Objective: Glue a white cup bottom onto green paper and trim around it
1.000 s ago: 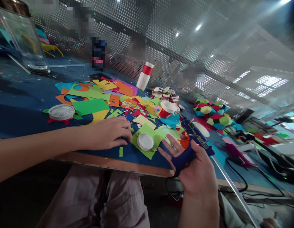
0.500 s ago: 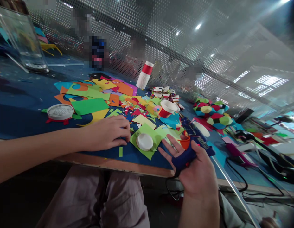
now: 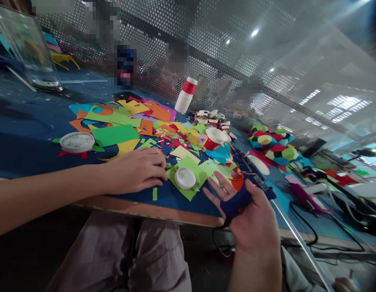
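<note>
One blue, pistol-shaped glue gun (image 3: 255, 182), a small red light glowing on its body, lies across the right hand (image 3: 253, 225), held between thumb and palm with the other fingers spread. Near it, a smooth, round white disc (image 3: 185, 178) rests on lime-green paper (image 3: 189, 195), left hand (image 3: 145, 169) curled loosely on the worktop (image 3: 30, 125) (whether it pinches anything, I cannot tell). Beyond lie sharp-edged paper scraps (image 3: 172, 134), a red-and-white cup (image 3: 211, 143) and stacked cups (image 3: 185, 95).

Dim overall — ceiling lamps (image 3: 254, 32) glaring, upper right hazy — edges stretched.
</note>
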A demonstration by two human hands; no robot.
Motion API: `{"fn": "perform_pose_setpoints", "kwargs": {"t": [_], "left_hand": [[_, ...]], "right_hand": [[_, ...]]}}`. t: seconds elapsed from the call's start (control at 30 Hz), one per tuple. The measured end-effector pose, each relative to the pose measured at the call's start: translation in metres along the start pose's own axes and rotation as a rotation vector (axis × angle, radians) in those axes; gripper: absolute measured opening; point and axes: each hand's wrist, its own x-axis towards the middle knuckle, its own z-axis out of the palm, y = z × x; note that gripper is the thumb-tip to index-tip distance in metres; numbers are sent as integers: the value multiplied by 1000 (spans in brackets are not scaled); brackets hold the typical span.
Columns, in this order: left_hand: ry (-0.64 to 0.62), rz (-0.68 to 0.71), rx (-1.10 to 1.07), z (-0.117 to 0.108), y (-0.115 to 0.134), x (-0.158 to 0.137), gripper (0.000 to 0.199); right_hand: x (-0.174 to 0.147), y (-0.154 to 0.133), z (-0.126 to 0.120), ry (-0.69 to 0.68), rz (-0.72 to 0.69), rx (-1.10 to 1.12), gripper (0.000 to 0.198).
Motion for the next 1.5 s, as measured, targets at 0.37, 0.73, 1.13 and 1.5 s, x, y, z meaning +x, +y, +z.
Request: {"fn": "perform_pose_setpoints", "kwargs": {"t": [0.37,0.73,1.13,1.5], "left_hand": [[-114,-126,-207,2,3,13,11],[65,-230,-188,-1,1,4,5],[-112,-227,-258,4,6,14,8],[-83,-284,-154,-15,-2,16,20]], "right_hand": [[1,1,-5,-54,-15,-33,21],[2,2,-4,-40,-22,-21,18],[0,1,1,-8,-22,-25,20],[9,-10,9,-50,65,-117,21]]}}
